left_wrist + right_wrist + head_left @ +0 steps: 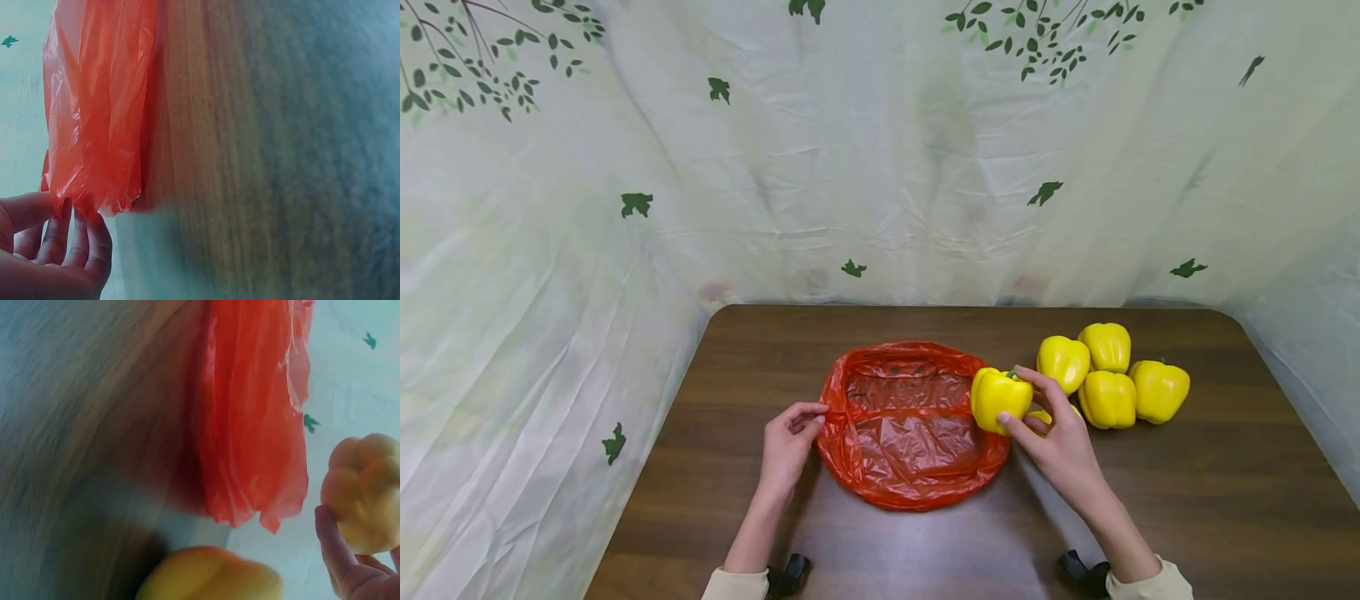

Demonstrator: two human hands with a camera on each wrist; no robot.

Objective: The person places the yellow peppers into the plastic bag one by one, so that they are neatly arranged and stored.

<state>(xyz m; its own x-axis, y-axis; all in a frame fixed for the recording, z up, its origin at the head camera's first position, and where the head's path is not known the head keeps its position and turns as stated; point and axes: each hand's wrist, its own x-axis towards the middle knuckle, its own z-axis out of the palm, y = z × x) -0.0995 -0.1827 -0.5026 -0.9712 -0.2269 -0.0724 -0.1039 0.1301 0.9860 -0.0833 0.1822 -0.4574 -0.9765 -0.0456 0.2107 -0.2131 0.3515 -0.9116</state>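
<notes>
A red plastic bag (917,450) stands on the table with its mouth spread wide and facing up. My left hand (790,437) pinches the left edge of its rim between thumb and fingers; the left wrist view shows the bag (100,112) gathered at those fingertips. My right hand (1056,433) grips a yellow bell pepper (998,400) above the right rim of the bag. In the right wrist view that bell pepper (365,494) is held up beside the bag (253,425). Another bell pepper (1041,417) lies behind the right hand, mostly hidden.
Several more yellow bell peppers (1107,400) sit clustered on the right side of the brown wooden table (1210,483). A pale curtain (880,167) with leaf and bird prints hangs behind and around the table.
</notes>
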